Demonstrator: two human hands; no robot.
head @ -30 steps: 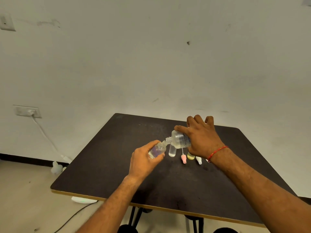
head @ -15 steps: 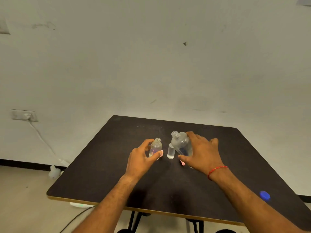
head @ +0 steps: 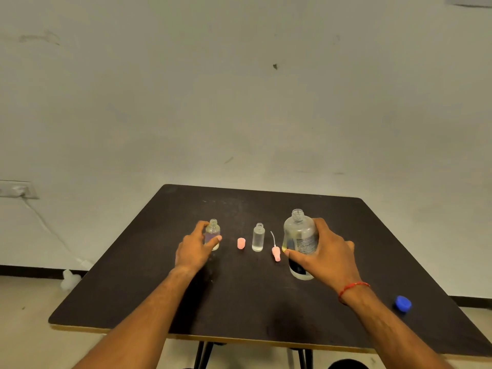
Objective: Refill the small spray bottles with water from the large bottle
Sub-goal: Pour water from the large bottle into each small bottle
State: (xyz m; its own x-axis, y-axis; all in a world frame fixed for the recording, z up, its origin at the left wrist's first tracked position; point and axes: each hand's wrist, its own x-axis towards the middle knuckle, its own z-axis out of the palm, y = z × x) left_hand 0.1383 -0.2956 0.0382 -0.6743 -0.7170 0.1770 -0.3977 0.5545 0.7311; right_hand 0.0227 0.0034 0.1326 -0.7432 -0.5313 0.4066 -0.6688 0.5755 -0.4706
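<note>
On the dark table (head: 239, 302) our large bottle (head: 300, 235) now stands upright and uncapped, no longer tipped. Our right hand (head: 327, 259) curls round its side. Well left of it, our left hand (head: 195, 249) pinches a small clear bottle (head: 213, 231), open-necked. A second small bottle (head: 258, 238) stands between them.

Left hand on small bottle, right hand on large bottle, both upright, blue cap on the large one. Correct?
Not quite: the head view shows the large bottle open-necked; the blue cap lies on the table near its right edge. The rest holds.
</note>
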